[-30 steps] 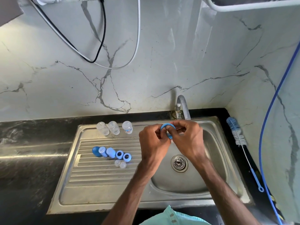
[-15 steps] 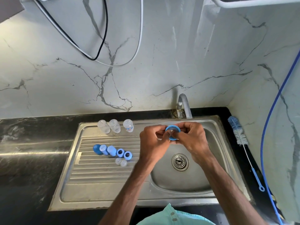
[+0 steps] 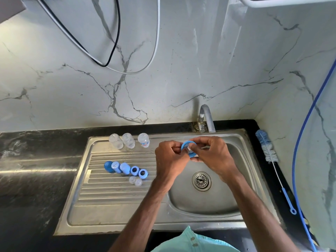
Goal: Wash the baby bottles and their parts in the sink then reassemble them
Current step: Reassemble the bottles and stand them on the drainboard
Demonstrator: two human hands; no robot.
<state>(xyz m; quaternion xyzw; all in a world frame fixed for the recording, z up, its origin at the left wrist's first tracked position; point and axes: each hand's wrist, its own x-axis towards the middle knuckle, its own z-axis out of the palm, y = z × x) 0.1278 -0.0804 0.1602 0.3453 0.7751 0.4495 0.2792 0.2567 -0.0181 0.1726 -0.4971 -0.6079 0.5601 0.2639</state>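
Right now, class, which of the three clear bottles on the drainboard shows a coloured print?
The rightmost bottle, nearest the tap: it alone carries red and blue marks.

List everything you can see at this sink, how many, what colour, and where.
Sink: one, steel, in black counter.
Bottles: three, clear, back of drainboard.
Caps and rings: five, blue, row on drainboard.
Teats: two, clear, in front of that row.
Held ring: one, blue, over basin.
Bottle brush: one, blue and white, counter right of sink.
Tap: one, grey, behind basin.
Cables: two, black and white, on wall.
Hose: one, blue, right wall.
Left hand: pinches held ring.
Right hand: pinches held ring.
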